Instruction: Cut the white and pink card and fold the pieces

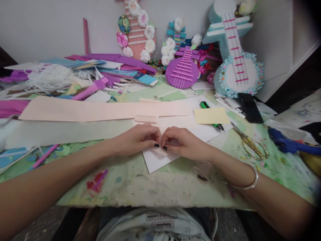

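In the middle of the table, my left hand [144, 139] and my right hand [182, 142] meet fingertip to fingertip. Both pinch a small piece of pale peach paper [158, 151], partly covered by my fingers. Under them lies a white sheet [152, 164], set at an angle. Just beyond my hands a long peach paper strip [82, 109] stretches to the left, with a short folded peach piece [146, 118] by its near edge. A pale yellow paper rectangle [212, 115] rests over a green marker [205, 104] to the right.
Gold-handled scissors [253, 145], a blue glue gun [283, 142] and a black phone [250, 107] lie at the right. Coloured paper scraps [100, 65] pile up at the back left. Along the wall stand a purple paper instrument [182, 69] and a light blue one [238, 72].
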Demonstrator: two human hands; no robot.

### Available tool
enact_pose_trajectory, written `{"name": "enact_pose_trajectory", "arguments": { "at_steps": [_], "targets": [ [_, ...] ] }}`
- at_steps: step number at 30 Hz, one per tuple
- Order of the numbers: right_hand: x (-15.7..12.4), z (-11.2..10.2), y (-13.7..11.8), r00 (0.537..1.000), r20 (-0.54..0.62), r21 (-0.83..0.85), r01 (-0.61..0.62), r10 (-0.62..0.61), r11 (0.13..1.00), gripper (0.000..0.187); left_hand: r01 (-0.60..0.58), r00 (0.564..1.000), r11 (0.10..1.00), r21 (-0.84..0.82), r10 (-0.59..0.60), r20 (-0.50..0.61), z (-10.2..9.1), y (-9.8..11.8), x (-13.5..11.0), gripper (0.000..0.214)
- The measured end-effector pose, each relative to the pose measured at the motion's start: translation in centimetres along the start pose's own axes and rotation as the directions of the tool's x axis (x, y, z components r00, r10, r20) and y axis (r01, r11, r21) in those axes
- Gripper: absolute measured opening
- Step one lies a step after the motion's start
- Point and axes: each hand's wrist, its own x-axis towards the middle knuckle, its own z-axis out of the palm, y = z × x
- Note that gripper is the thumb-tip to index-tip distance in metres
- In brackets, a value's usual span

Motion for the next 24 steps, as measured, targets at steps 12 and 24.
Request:
{"name": "enact_pose_trajectory", "arguments": {
  "at_steps": [12, 24],
  "targets": [
    [-0.68, -0.07, 0.73, 0.995, 0.049, -0.023, 0.087, -0.086, 0.996, 0.006, 0.017, 0.999, 0.998, -0.060, -0.014, 0.046, -0.07, 0.00, -0.26, 0.010],
    [-0.95, 0.09, 0.43, 0.999, 0.016, 0.193, 0.031, -0.034, 0.981, 0.009, 0.097, 0.994, 0.965, -0.243, -0.104, -0.017, 0.36, 0.69, -0.37, 0.007]
  ]
}}
